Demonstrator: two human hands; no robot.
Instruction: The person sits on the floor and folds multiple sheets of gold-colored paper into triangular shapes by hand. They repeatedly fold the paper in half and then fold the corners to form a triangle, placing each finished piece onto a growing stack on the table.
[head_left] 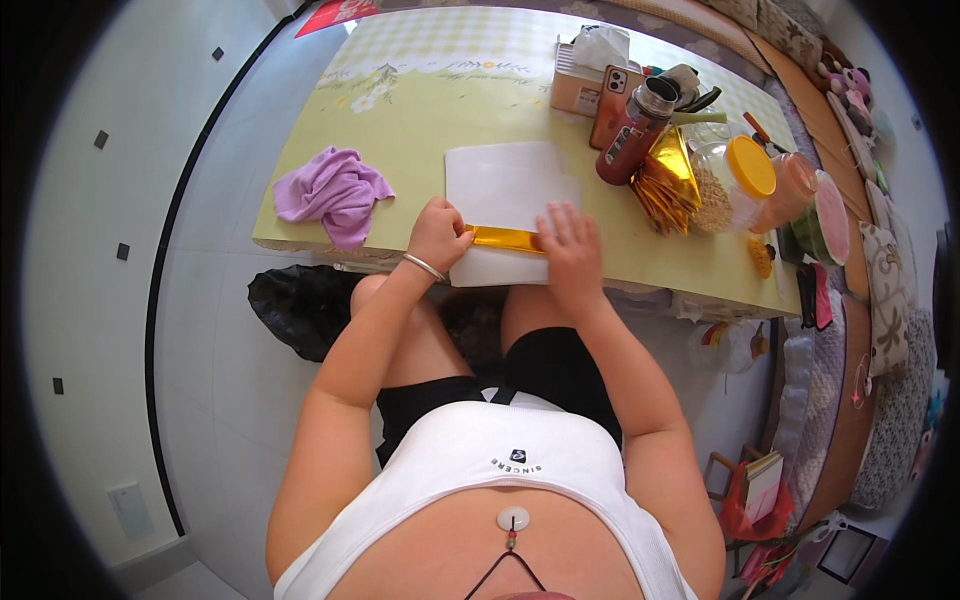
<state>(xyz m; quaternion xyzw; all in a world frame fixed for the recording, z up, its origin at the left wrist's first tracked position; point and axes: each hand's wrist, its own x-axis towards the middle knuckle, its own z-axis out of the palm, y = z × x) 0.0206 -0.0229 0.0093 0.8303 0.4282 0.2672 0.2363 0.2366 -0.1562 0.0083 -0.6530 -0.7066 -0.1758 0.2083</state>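
Observation:
A shiny gold strip of folded foil paper [505,239] lies crosswise over white paper [510,180] at the table's near edge. My left hand [437,238], a bangle on its wrist, is closed and pinches the strip's left end. At the other end, my right hand [571,255] rests with fingers stretched out and slightly blurred, covering the strip's right tip and part of the paper. A fanned stack of folded gold foil [667,185] sits off to the right of that hand.
A purple cloth [333,195] lies crumpled at the table's left. Toward the right stand a tissue box [577,82], a phone [613,105], a dark red thermos [637,135], a yellow-lidded jar [735,180] and a cut watermelon [823,222]. A black bag [300,305] is below the table edge.

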